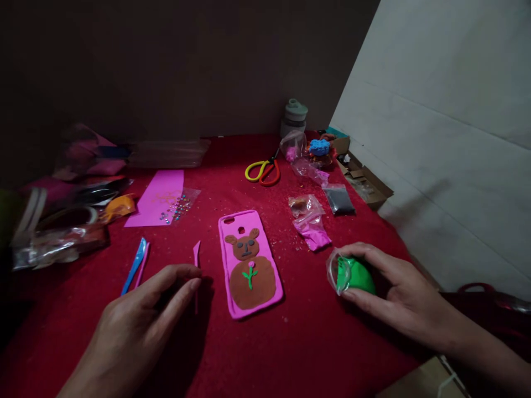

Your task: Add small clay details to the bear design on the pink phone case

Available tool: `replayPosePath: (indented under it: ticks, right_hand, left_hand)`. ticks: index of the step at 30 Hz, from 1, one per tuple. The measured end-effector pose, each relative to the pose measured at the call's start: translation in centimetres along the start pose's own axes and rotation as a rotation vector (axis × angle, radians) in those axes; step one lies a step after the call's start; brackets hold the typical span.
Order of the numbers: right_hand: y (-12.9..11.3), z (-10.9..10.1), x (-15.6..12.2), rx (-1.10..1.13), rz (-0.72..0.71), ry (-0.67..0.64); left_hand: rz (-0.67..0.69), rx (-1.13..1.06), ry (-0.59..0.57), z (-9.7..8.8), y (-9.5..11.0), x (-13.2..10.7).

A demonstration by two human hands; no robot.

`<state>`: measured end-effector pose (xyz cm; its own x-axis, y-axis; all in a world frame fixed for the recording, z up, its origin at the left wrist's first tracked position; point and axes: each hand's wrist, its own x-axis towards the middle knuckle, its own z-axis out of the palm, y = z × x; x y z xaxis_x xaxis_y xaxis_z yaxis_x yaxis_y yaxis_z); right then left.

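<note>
Head view: the right hand (394,293) has its grip closed round a bagged green clay (357,276), pinning it on the tabletop (315,342). The left hand (141,315) pinches a pink tool (196,260); the phone case (249,264) lies between them.

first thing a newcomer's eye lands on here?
Likely the pink phone case lying at centre on the red cloth, with a brown clay bear and a small green-stemmed flower on it. Next, the bright green clay in a clear bag, gripped by the right hand at the right. The left hand pinches a thin pink modelling tool just left of the case, and yellow-and-orange scissors lie further back.
</note>
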<state>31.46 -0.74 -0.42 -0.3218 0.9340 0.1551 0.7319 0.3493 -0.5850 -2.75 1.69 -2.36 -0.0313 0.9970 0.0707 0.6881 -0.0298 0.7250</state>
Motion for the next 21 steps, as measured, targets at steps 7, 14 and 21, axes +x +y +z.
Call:
replayPosePath:
  ticks: [7,14,21]
  right_hand:
    - [-4.0,1.8,0.5,0.140,-0.018,-0.015]
    - [-5.9,3.9,1.2,0.058,-0.136,0.007]
    - [-5.8,4.3,1.3,0.257,-0.062,-0.142]
  left_hand:
    - [0.089,-0.196,-0.280,0.5,4.8,-2.0]
    - [0.126,-0.287,-0.520,2.6,8.3,-2.7]
    - [0.248,-0.198,-0.356,3.4,6.9,-3.4]
